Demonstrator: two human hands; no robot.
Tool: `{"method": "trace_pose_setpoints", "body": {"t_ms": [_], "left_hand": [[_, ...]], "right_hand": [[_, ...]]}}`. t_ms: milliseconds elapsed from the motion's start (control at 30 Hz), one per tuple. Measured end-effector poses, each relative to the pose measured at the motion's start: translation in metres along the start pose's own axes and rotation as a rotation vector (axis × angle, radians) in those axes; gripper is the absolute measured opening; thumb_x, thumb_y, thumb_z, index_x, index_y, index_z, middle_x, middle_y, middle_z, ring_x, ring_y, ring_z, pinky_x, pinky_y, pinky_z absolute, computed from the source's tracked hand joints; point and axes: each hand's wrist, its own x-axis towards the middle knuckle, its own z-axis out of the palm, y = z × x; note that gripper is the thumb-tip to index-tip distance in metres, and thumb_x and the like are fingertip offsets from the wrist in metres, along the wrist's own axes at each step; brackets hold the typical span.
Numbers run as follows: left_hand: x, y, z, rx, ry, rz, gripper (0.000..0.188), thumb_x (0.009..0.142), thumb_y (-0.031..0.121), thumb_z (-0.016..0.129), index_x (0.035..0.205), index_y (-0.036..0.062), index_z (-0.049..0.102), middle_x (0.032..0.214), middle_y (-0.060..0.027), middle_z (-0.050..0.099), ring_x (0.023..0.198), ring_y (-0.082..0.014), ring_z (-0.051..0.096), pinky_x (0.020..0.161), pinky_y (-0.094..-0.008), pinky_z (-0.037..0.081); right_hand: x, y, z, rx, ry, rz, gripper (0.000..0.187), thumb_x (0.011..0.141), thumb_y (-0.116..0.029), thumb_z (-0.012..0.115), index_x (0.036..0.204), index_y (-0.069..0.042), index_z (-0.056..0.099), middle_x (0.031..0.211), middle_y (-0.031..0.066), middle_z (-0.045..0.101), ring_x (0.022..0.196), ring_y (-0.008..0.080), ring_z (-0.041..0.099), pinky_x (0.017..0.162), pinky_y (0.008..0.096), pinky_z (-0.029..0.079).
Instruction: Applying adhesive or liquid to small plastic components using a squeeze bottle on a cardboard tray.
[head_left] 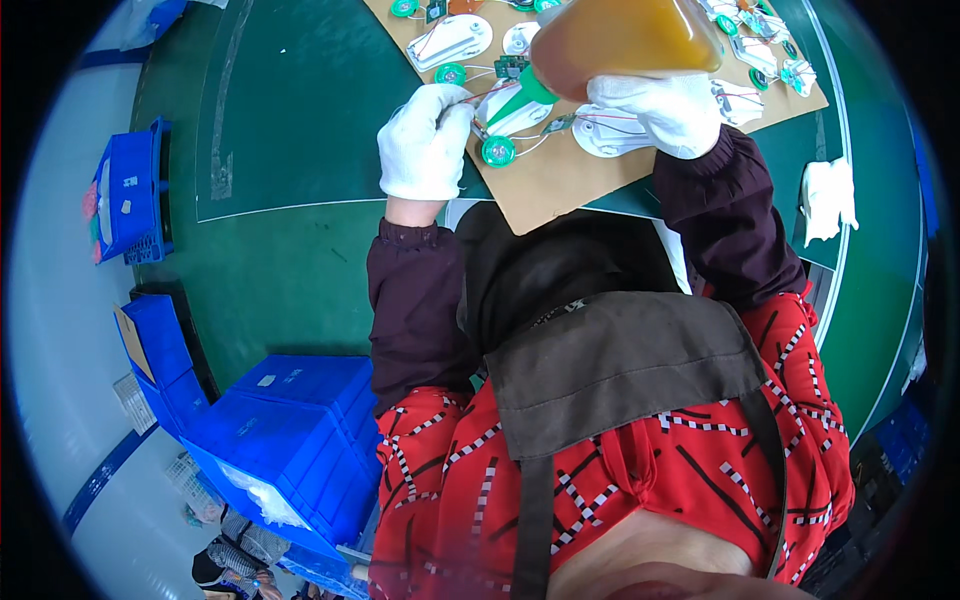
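Note:
My right hand, in a white glove, is wrapped round a squeeze bottle of amber liquid. The bottle is tilted, and its green nozzle points down and left over a white plastic housing. My left hand, also gloved, has its fingers pinched together where a thin red wire meets them; the fingertips partly hide the contact. Close by lie a round green speaker-like part and a small green circuit board, with thin wires about them.
A brown board on the green table carries several similar white housings with wired green parts. A white glove lies at the table's right. Blue crates stand on the floor at left; another person shows at lower left.

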Motion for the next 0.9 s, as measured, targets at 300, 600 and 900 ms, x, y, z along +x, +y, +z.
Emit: {"method": "trace_pose_setpoints", "body": {"t_ms": [300,600,900], "left_hand": [[0.0,-0.001,0.0,0.01,0.006,0.005,0.013,0.082,0.009,0.063,0.092,0.0012,0.067,0.083,-0.0091,0.069,0.074,-0.0149,0.066,0.069,-0.0269,0.05],[-0.001,0.001,0.0,0.014,0.008,0.019,0.013,0.082,0.009,0.064,0.091,0.0004,0.067,0.084,-0.0097,0.069,0.075,-0.016,0.066,0.069,-0.0268,0.05],[-0.002,-0.001,0.0,0.027,0.023,0.044,0.013,0.081,0.009,0.065,0.091,0.0008,0.067,0.083,-0.0098,0.068,0.072,-0.0155,0.066,0.067,-0.0268,0.05]], "right_hand": [[-0.013,0.011,-0.002,0.417,0.08,0.399,0.031,0.075,-0.005,0.076,0.103,-0.001,0.063,0.092,0.0079,0.067,0.078,0.0174,0.067,0.067,0.0282,0.055],[-0.01,0.001,0.001,0.428,0.085,0.345,0.035,0.074,-0.004,0.077,0.106,-0.002,0.061,0.094,0.007,0.066,0.08,0.0167,0.066,0.069,0.028,0.055],[-0.009,0.025,-0.003,0.398,0.087,0.254,0.032,0.074,-0.003,0.076,0.104,-0.001,0.063,0.097,0.0073,0.066,0.085,0.0176,0.065,0.074,0.0278,0.053]]}}
